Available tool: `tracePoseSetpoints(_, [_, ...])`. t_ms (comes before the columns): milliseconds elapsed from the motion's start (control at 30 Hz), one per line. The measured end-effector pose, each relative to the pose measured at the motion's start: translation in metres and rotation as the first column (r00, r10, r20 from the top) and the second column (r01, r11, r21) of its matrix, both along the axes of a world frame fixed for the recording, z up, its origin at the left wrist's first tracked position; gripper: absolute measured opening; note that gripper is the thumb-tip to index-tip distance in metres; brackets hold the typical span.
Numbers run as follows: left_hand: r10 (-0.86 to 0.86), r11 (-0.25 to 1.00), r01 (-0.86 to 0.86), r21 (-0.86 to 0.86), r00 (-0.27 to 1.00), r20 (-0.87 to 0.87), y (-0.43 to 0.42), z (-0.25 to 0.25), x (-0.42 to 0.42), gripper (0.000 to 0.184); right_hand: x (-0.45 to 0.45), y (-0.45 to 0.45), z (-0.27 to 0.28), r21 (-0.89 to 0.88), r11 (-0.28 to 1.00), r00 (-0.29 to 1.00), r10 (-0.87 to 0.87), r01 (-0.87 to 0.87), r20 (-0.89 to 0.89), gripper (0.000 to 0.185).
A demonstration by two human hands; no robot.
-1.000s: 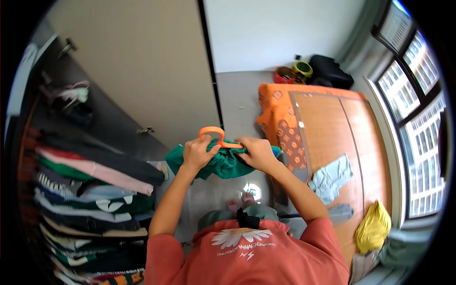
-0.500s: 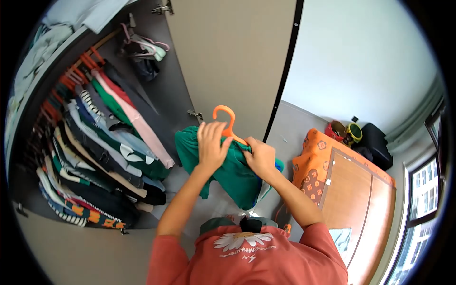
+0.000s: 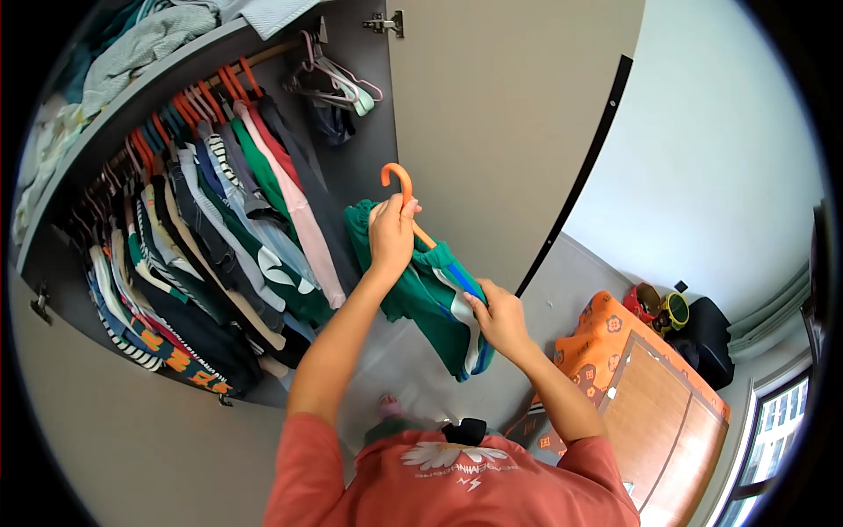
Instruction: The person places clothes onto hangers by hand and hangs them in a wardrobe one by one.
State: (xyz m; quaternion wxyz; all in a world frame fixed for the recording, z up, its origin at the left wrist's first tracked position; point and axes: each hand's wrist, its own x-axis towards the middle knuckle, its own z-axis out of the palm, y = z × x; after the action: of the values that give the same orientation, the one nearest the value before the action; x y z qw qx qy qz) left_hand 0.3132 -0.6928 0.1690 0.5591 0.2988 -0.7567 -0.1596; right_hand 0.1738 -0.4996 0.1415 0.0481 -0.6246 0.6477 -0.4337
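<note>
An orange clothes hanger (image 3: 403, 178) carries a pair of green shorts (image 3: 428, 300) with white and blue stripes down one side. My left hand (image 3: 392, 235) is closed around the hanger just below its hook, touching the top of the shorts. Lower down on the striped side, my right hand (image 3: 501, 323) pinches the edge of the fabric. The shorts hang in front of me at a slant, and part of the hanger's bar is hidden inside them.
Left of me, an open wardrobe holds a rail of hanging clothes (image 3: 263, 224); spare hangers (image 3: 338, 83) hang at its far end. Folded clothes (image 3: 158, 44) lie on the shelf above. The wardrobe door (image 3: 509, 105) stands open ahead. At right is an orange-covered piece of furniture (image 3: 606, 321).
My right hand has slid from the hanger's bar down to the striped side of the shorts. My left hand has closed around the hanger's neck. The view has shifted, showing more of the wardrobe.
</note>
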Motion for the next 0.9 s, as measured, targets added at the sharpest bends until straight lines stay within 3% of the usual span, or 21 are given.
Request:
tracePoseSetpoints(100, [-0.009,0.994,0.011,0.107,1.000,-0.018,-0.020,0.017,0.006,0.026,0.011,-0.025,0.011,-0.097,0.995,0.999,-0.035,0.037,0.019,0.020])
tracePoseSetpoints(133, [0.014,0.994,-0.020,0.104,0.998,0.056,-0.031,0.026,0.014,0.026,0.013,-0.037,0.015,-0.129,0.991,0.999,-0.044,0.046,0.014,0.018])
tracePoseSetpoints(267, [0.340,0.911,-0.290,-0.293,0.931,0.134,-0.082,0.052,0.050,0.025,0.033,-0.090,0.040,-0.252,0.965,0.997,-0.078,0.071,-0.018,0.017])
tracePoseSetpoints(367, [0.652,0.710,-0.413,-0.571,0.692,0.310,-0.117,0.071,0.085,0.025,0.044,-0.140,0.058,-0.333,0.941,0.995,-0.076,0.049,-0.067,0.017])
tracePoseSetpoints(433, [0.717,0.680,-0.385,-0.625,0.529,0.454,-0.133,0.081,0.108,0.026,0.058,-0.172,0.073,-0.346,0.937,0.993,-0.081,0.047,-0.084,0.016])
tracePoseSetpoints(500, [0.780,0.608,-0.372,-0.701,0.443,0.442,-0.154,0.083,0.127,0.023,0.072,-0.207,0.084,-0.371,0.928,0.987,-0.094,0.039,-0.130,0.015])
tracePoseSetpoints(600, [0.761,0.643,-0.383,-0.663,0.415,0.499,-0.159,0.092,0.146,0.021,0.099,-0.258,0.107,-0.436,0.900,0.987,-0.091,0.026,-0.130,0.017])
tracePoseSetpoints(633, [0.753,0.642,-0.366,-0.673,0.468,0.463,-0.161,0.091,0.151,0.020,0.108,-0.275,0.115,-0.452,0.892,0.988,-0.093,0.026,-0.126,0.018])
tracePoseSetpoints(900, [0.678,0.711,-0.281,-0.645,0.518,0.522,-0.157,0.093,0.172,0.019,0.175,-0.396,0.156,-0.571,0.821,0.991,-0.100,0.030,-0.092,0.018])
